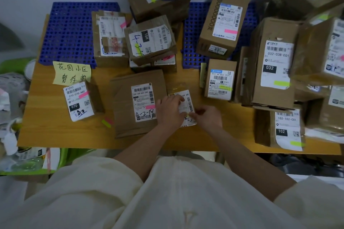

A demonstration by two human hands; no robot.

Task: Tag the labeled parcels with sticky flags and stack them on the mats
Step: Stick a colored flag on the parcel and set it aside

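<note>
Head view. Small parcel (183,107): laid on the near middle of the table (55,132), just right of the flat box (138,102), long axis running near to far. Left hand (170,110): laid on the label's left side, fingers curled over it. Right hand (206,117): at the near right corner, fingertips pinched on something too small to tell, probably a flag. Both hands equally near. Spare flags (107,122): left of the box. Blue mat (74,31): far left part bare, judged open for stacking.

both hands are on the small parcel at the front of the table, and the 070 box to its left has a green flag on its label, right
Not quite. The head view shows the 070 box carries a pink flag, not green. The left hand and right hand are indeed on the small parcel.
</note>
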